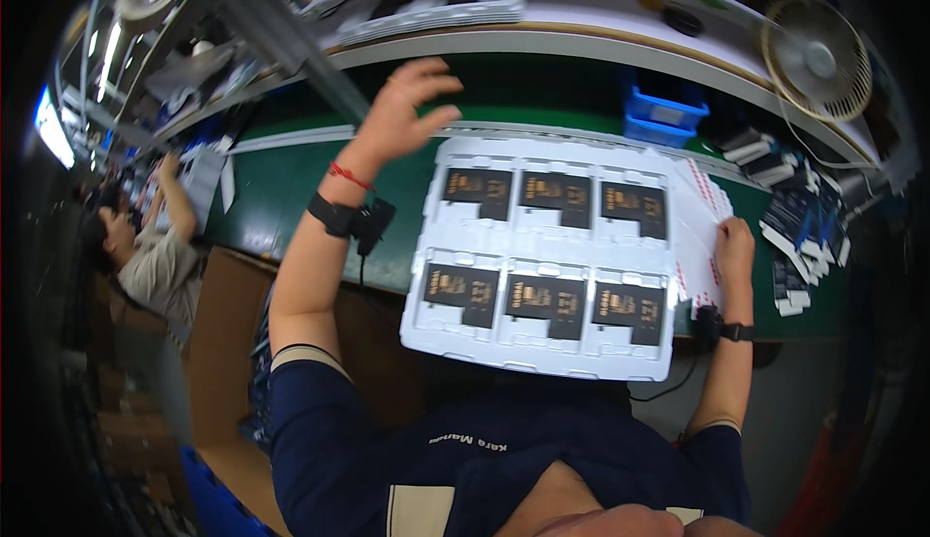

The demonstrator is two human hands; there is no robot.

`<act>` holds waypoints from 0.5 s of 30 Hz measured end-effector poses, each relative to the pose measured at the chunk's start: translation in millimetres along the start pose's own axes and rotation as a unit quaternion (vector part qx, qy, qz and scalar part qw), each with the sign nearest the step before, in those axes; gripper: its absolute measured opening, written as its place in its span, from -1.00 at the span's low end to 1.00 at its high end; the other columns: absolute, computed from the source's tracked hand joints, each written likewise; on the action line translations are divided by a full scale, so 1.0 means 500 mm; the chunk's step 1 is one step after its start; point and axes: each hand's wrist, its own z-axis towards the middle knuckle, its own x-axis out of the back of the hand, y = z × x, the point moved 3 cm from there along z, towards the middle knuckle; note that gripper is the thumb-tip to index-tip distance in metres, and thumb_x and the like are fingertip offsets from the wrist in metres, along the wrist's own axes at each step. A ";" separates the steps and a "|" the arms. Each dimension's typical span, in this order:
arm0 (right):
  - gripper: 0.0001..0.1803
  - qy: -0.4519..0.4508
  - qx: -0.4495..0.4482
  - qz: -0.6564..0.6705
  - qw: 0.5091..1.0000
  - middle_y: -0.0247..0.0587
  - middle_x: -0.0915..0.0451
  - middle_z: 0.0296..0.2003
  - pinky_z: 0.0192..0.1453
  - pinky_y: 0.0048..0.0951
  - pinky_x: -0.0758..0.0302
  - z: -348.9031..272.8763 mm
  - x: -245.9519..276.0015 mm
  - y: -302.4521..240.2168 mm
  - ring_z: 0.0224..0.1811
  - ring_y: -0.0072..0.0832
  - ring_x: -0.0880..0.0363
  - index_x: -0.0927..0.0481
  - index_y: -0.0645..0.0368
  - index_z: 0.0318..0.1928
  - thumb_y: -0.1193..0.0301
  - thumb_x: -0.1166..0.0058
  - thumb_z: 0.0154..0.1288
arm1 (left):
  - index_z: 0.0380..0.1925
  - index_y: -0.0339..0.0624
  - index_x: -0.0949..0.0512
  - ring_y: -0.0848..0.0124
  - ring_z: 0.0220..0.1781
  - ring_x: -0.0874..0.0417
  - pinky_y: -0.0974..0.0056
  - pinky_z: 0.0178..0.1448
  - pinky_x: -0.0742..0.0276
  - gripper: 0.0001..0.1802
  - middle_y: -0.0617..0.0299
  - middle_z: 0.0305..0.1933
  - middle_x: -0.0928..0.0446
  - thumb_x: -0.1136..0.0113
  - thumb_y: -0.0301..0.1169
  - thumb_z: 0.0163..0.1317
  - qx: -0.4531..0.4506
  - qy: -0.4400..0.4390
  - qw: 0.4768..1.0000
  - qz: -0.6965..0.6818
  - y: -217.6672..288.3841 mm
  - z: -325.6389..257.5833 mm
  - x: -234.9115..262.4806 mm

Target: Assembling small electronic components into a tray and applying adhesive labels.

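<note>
A white plastic tray (552, 248) lies in front of me, reaching over the near edge of the green bench. Its pockets hold several flat black pieces (549, 309) with gold print, which look like phone batteries. My left hand (412, 106) is raised past the tray's far left corner, fingers spread and holding nothing. At the tray's right side lie white sheets with red marks (699, 208), partly under the tray. On their right edge my right hand (733, 251) is closed, with the fingers curled and the fingertips partly hidden.
Blue bins (666, 111) stand at the back. Small boxes and packets (804, 227) are heaped at the right. Above runs a shelf with a fan (817, 58) and stacked trays (436, 0). A cardboard box (228, 343) is at my left; beyond it sits another person (155, 266).
</note>
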 end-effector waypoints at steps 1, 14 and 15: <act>-1.00 -0.007 0.006 0.002 1.000 0.07 -0.52 -0.41 -0.23 -0.08 -0.44 0.001 -0.003 -0.009 -0.32 0.04 -0.54 -0.53 0.29 -0.38 0.60 -0.07 0.16 | -0.13 -0.15 -0.67 0.06 0.23 -0.51 0.09 0.28 -0.43 -0.65 0.02 0.08 -0.57 -0.42 -0.35 0.05 -0.036 -0.018 0.999 0.005 0.022 -0.038 0.001; -0.97 -0.185 -0.118 0.177 0.959 -0.42 -0.44 -0.47 -0.42 -0.60 -0.35 0.042 0.137 -0.083 -0.45 -0.67 -0.43 -0.45 0.21 -0.31 0.57 0.00 0.30 | -0.19 -0.18 -0.64 0.16 0.00 -0.59 0.15 0.14 -0.45 -0.69 0.12 -0.04 -0.59 -0.33 -0.41 0.01 -0.018 -0.187 0.981 -0.049 0.094 -0.124 -0.042; -0.97 -0.188 -0.116 0.174 0.960 -0.42 -0.44 -0.47 -0.42 -0.60 -0.35 0.058 0.152 -0.108 -0.45 -0.67 -0.43 -0.45 0.21 -0.31 0.57 0.00 0.30 | -0.19 -0.18 -0.64 0.16 0.00 -0.59 0.15 0.14 -0.45 -0.69 0.12 -0.04 -0.59 -0.33 -0.41 0.01 -0.015 -0.183 0.982 -0.052 0.093 -0.127 -0.042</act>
